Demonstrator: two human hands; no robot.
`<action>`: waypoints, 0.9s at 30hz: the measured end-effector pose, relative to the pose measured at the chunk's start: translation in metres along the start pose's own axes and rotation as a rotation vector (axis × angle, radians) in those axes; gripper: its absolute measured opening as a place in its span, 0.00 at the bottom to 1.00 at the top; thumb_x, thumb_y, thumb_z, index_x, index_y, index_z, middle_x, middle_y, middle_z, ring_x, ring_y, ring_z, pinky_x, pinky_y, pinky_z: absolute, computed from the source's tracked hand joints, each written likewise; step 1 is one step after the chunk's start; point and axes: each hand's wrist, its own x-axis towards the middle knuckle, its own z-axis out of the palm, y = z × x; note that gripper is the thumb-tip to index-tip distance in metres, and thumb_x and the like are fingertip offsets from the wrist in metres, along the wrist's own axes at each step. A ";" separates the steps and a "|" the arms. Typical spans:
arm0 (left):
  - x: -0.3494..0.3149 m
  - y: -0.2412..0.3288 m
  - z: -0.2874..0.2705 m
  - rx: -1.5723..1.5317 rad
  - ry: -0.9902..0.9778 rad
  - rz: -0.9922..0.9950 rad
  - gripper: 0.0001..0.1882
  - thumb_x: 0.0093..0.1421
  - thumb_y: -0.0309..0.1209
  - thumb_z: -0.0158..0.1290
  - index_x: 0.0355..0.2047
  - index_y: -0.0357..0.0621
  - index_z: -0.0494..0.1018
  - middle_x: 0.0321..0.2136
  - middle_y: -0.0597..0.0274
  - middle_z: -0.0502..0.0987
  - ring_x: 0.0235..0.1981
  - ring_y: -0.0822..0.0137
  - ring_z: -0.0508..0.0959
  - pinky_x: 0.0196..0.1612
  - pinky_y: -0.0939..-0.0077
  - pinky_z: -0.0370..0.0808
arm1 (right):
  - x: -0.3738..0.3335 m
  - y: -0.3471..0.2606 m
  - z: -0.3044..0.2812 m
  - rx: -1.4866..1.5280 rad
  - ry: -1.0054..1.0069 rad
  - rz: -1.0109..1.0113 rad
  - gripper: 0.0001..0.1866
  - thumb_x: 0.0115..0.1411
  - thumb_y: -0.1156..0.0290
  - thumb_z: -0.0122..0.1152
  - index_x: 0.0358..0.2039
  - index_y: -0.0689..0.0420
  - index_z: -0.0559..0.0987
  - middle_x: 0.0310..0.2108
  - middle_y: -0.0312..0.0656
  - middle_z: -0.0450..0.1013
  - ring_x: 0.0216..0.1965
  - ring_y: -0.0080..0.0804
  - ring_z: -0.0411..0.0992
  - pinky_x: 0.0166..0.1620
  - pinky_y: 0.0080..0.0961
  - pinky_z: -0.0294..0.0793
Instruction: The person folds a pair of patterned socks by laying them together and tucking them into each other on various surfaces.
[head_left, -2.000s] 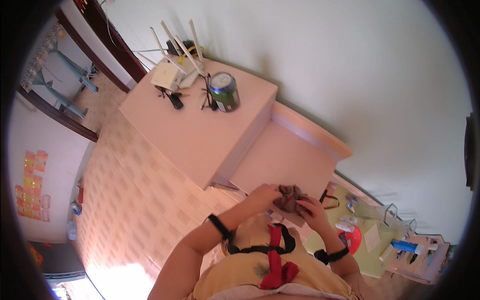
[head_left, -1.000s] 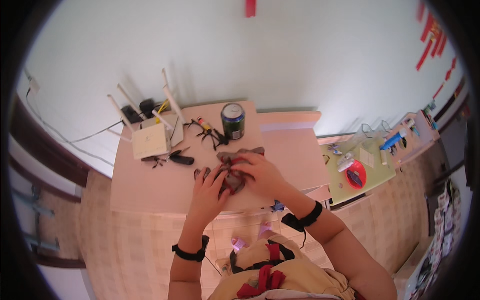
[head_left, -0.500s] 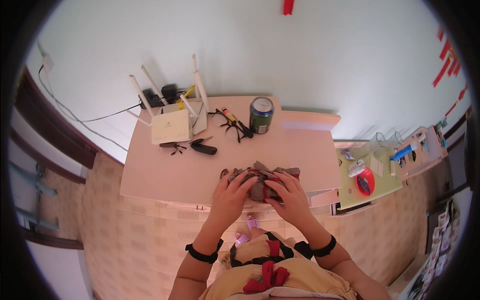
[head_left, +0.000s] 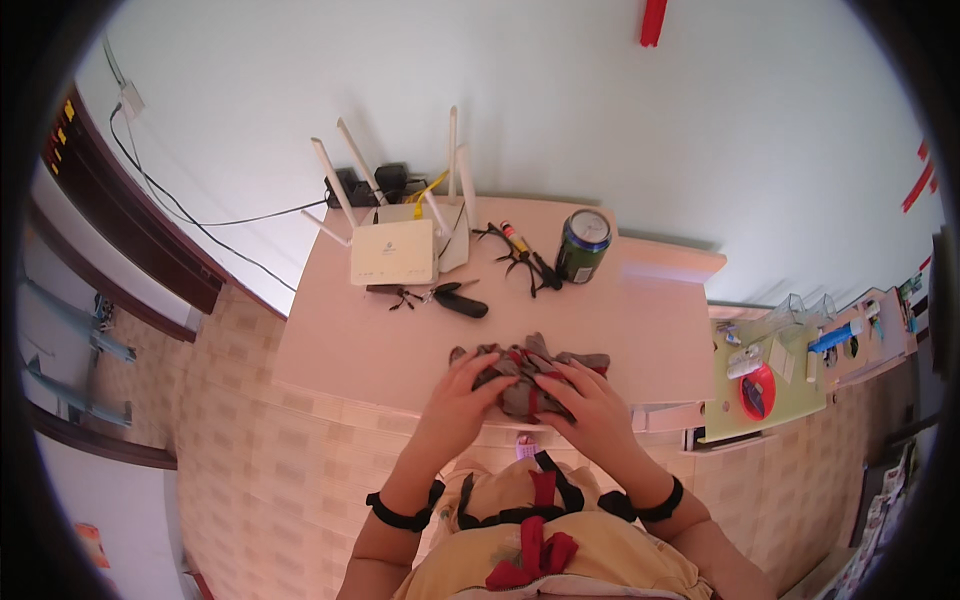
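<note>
Near the front edge of the worktop (head_left: 380,345) lay a bunched grey-and-red cloth (head_left: 520,398). There, the left hand (head_left: 462,405) and right hand (head_left: 592,410) loosely grasped its opposite sides; gentle, even finger pressure probably suited the soft folds best.

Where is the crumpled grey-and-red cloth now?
In the head view, the cloth is just below and right of centre, at the near edge of the tabletop, between the left hand and right hand.
</note>
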 end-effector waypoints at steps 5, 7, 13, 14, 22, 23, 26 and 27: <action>-0.031 -0.042 -0.042 0.004 0.055 -0.047 0.20 0.56 0.23 0.54 0.49 0.54 0.77 0.52 0.61 0.75 0.57 0.48 0.71 0.57 0.58 0.70 | 0.025 -0.042 0.039 0.051 -0.037 -0.077 0.27 0.52 0.62 0.68 0.54 0.45 0.75 0.52 0.44 0.71 0.55 0.49 0.69 0.54 0.40 0.72; -0.041 -0.059 -0.064 0.053 0.075 -0.044 0.20 0.55 0.22 0.54 0.48 0.54 0.78 0.52 0.61 0.75 0.56 0.48 0.72 0.56 0.58 0.71 | 0.036 -0.062 0.057 0.035 -0.054 -0.097 0.24 0.53 0.62 0.67 0.51 0.46 0.76 0.53 0.46 0.70 0.56 0.50 0.68 0.55 0.40 0.72; -0.074 -0.120 -0.112 0.129 0.113 -0.051 0.22 0.53 0.18 0.54 0.48 0.52 0.77 0.51 0.58 0.75 0.55 0.46 0.72 0.56 0.56 0.71 | 0.068 -0.119 0.118 0.056 0.002 -0.106 0.21 0.53 0.64 0.67 0.49 0.46 0.77 0.53 0.47 0.70 0.56 0.51 0.68 0.56 0.40 0.71; -0.076 -0.125 -0.115 0.094 0.122 -0.042 0.22 0.53 0.18 0.53 0.47 0.51 0.77 0.51 0.58 0.75 0.55 0.45 0.72 0.56 0.56 0.71 | 0.070 -0.125 0.124 0.041 0.019 -0.090 0.20 0.52 0.65 0.68 0.48 0.46 0.78 0.53 0.46 0.70 0.56 0.50 0.68 0.56 0.40 0.71; -0.079 -0.139 -0.122 0.079 0.076 0.027 0.23 0.53 0.17 0.53 0.50 0.49 0.76 0.52 0.56 0.74 0.55 0.45 0.72 0.56 0.56 0.71 | 0.066 -0.145 0.134 0.035 0.076 0.015 0.22 0.51 0.67 0.69 0.48 0.46 0.78 0.54 0.45 0.70 0.57 0.50 0.68 0.56 0.40 0.71; -0.079 -0.139 -0.122 0.083 0.066 0.026 0.23 0.53 0.17 0.53 0.50 0.49 0.76 0.52 0.55 0.74 0.55 0.45 0.71 0.57 0.56 0.70 | 0.065 -0.146 0.135 0.023 0.070 0.020 0.22 0.52 0.66 0.68 0.49 0.46 0.77 0.54 0.45 0.69 0.57 0.49 0.67 0.56 0.40 0.71; -0.078 -0.139 -0.119 0.096 0.049 0.027 0.23 0.53 0.18 0.53 0.49 0.48 0.76 0.52 0.54 0.74 0.56 0.45 0.71 0.57 0.54 0.70 | 0.066 -0.146 0.132 -0.033 0.040 0.017 0.23 0.54 0.66 0.67 0.52 0.47 0.75 0.56 0.46 0.68 0.58 0.49 0.67 0.56 0.39 0.71; -0.077 -0.138 -0.120 0.114 0.040 0.026 0.23 0.53 0.18 0.53 0.50 0.48 0.76 0.53 0.54 0.74 0.56 0.44 0.71 0.57 0.54 0.70 | 0.067 -0.147 0.132 -0.043 0.029 0.010 0.24 0.55 0.65 0.66 0.53 0.47 0.74 0.56 0.47 0.67 0.58 0.49 0.66 0.56 0.39 0.71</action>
